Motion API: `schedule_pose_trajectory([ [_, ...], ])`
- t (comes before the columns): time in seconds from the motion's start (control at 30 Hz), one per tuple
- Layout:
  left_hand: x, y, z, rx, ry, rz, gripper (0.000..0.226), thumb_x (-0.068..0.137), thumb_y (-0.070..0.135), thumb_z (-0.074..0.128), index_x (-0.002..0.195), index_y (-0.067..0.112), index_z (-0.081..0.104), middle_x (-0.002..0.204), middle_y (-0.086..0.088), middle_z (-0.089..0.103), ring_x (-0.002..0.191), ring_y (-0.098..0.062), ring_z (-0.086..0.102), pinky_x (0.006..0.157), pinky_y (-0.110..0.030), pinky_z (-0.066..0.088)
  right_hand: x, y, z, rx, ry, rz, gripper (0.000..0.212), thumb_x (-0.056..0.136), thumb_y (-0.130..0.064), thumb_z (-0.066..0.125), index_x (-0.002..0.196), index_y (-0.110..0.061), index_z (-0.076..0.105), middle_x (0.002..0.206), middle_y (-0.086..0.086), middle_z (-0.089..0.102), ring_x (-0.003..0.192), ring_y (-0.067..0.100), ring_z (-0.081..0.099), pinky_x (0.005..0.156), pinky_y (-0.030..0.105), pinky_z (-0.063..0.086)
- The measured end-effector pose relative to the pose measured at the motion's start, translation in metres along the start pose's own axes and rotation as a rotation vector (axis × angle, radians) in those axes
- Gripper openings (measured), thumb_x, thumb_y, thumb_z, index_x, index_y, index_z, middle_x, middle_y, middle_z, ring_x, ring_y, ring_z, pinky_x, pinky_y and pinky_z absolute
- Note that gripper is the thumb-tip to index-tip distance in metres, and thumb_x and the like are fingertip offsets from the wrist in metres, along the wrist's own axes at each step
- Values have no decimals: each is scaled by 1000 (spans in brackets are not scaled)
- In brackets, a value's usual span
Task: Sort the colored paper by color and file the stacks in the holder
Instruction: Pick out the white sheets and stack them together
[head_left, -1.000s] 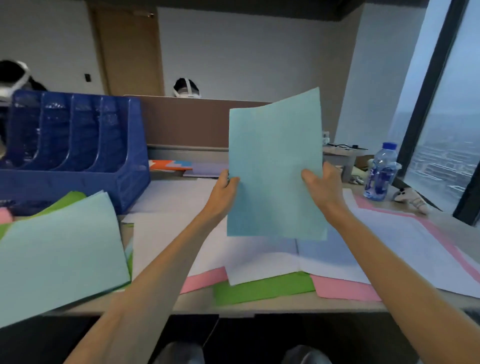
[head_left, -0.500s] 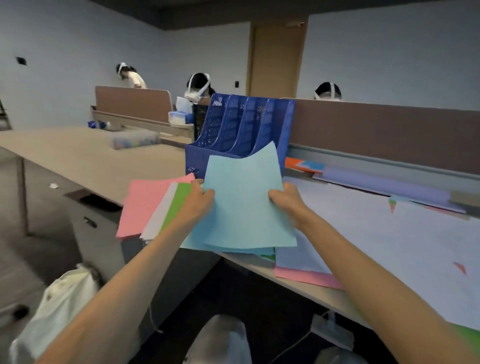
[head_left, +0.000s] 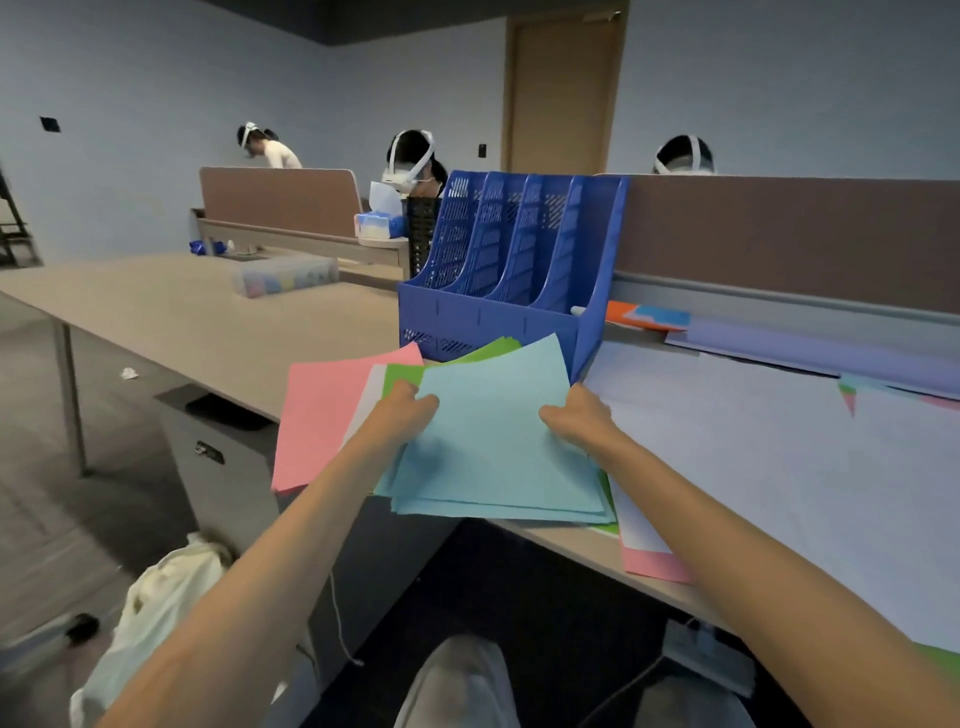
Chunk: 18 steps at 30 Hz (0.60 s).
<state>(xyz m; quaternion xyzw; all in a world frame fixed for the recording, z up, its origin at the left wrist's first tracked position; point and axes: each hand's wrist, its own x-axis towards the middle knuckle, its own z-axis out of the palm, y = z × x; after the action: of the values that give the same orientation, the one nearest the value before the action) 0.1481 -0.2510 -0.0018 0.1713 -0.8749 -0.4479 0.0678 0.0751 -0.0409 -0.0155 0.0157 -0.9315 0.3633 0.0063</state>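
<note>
Overall, the surface (head_left: 208, 322) ran long and pale, and its right half was covered by a spread of unsorted pale sheets (head_left: 753, 467) with a pink sheet (head_left: 654, 564) poking out beneath them at the front edge. The blue holder (head_left: 498, 291) stood upright against the partition, and no paper showed in any of its compartments.

Just in front of the holder, at the near edge of the surface, lay fanned piles: a pink pile (head_left: 322, 415) furthest left, green sheets (head_left: 402, 376) partly under its neighbour, and a light blue stack (head_left: 493, 467) overhanging the edge.

Judged from this layout, sorting was partly done: at least three colours had piles started, much loose paper remained to the right, and filing had not begun.

Both arms reached forward from below, forearms roughly level and converging on the blue stack. The left hand (head_left: 405, 410) gripped the left edge of the top blue sheet, fingers curled round it. The right hand (head_left: 576, 418) gripped the opposite edge likewise. The hands were apart, one at each side of the sheet, which lay low over the stack; whether it rested flat on it could not be told.
</note>
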Motion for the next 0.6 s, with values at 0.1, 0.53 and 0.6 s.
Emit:
schedule_pose_trajectory([
  [0.1, 7, 0, -2, -84, -33, -9, 30, 92, 28, 48, 117, 10, 48, 99, -3, 52, 92, -23, 49, 81, -32, 36, 2, -1, 6, 114, -70, 39, 57, 65, -31, 45, 115, -5, 54, 118, 17, 60, 112, 37, 54, 85, 37, 46],
  [0.53, -8, 28, 3, 66, -49, 76, 41, 97, 26, 45, 137, 14, 43, 142, -6, 40, 127, -25, 42, 103, -32, 34, -4, 2, -13, 355, -13, 7, 27, 71, -24, 55, 96, -15, 52, 101, 6, 61, 97, 29, 60, 68, 29, 44],
  [0.6, -15, 41, 18, 78, -49, 149, 42, 97, 26, 45, 138, 17, 44, 146, -7, 38, 130, -25, 40, 103, -31, 34, -17, 2, -28, 341, 41, -31, 16, 81, -19, 56, 97, -17, 55, 101, 3, 59, 101, 28, 57, 71, 29, 45],
])
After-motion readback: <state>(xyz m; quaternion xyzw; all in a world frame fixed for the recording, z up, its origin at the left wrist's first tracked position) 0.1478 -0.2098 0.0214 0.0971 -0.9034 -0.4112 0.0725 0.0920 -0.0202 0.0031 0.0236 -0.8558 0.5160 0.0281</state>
